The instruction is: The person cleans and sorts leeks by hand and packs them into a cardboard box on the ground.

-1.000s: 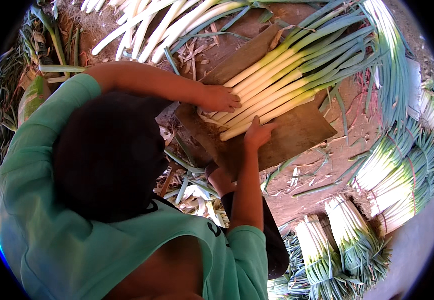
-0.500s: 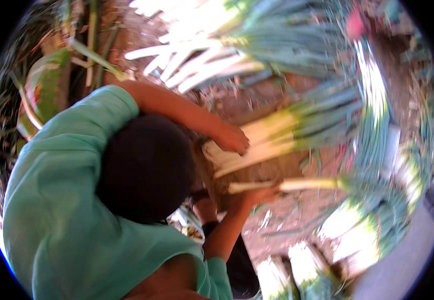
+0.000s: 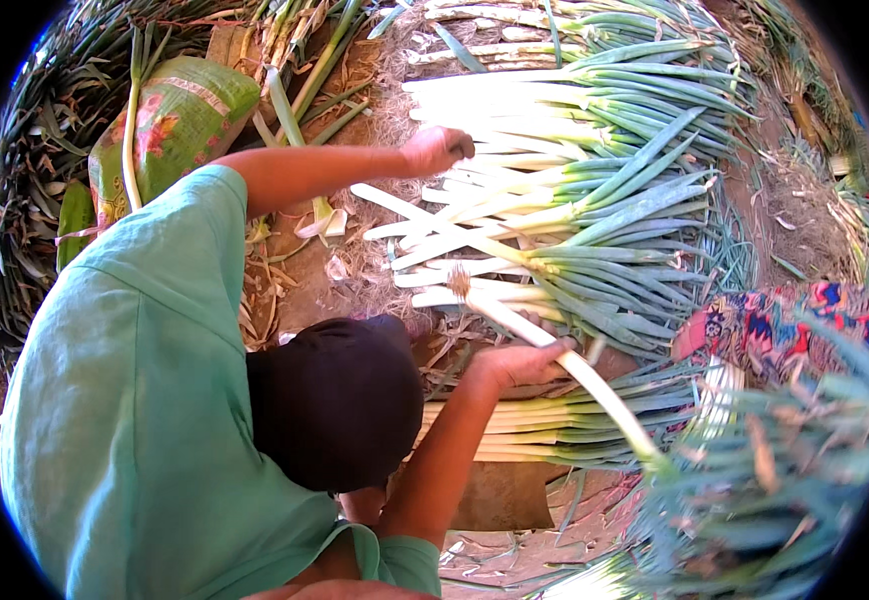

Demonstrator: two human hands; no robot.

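My right hand (image 3: pixel 533 363) is closed round the white stem of a long green onion (image 3: pixel 610 402). Its rooted end points up and left, and its leaves run to the lower right. My left hand (image 3: pixel 439 151), with fingers curled, hovers at the white ends of a spread row of long green onions (image 3: pixel 515 105); whether it holds anything is hidden. Below my right hand, a neat bundle of onions (image 3: pixel 520 430) lies with stems side by side, partly behind my forearm. A dark rounded shape (image 3: pixel 330 410), seemingly my knee, rises between my arms.
A green flowered sack (image 3: pixel 190 105) lies at the upper left, beside a large heap of dark leaves (image 3: pixel 40 190). Patterned cloth (image 3: pixel 785 320) lies at the right, near blurred green leaves (image 3: pixel 775 490). Brown board (image 3: pixel 505 497) shows below the bundle; dry peelings litter the ground.
My view has swung toward the spread onion row. My left hand has left the bundle and reached out to the row. My right hand still grips an onion, now slanted down to the right.
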